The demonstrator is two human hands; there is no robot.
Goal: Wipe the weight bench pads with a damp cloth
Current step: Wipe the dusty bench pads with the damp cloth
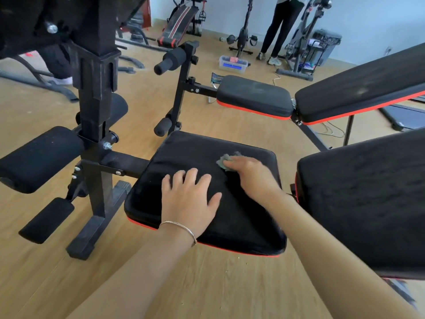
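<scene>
On the seat pad (249,218), right hand (250,174) holds the cloth (223,161); left hand (189,199) lies spread flat.

A light wooden floor (207,284) ran back to a pale wall (379,19). Along the floor's far edge stood a black-and-red sit-up board (178,21), a slim exercise bike (242,35) and a second, heavier bike (305,42). Between the two bikes a person (279,26) in dark trousers stood in pale shoes. A clear plastic box (233,64) with a blue band lay just in front of the slim bike. Behind the heavier bike was what looked like a grey bin (327,46). Dark curved tubes (135,62) lay towards the far left, near a white shoe (62,80). A pale cable (331,132) trailed along the floor's right edge, close to a flat dark treadmill (404,116).
</scene>
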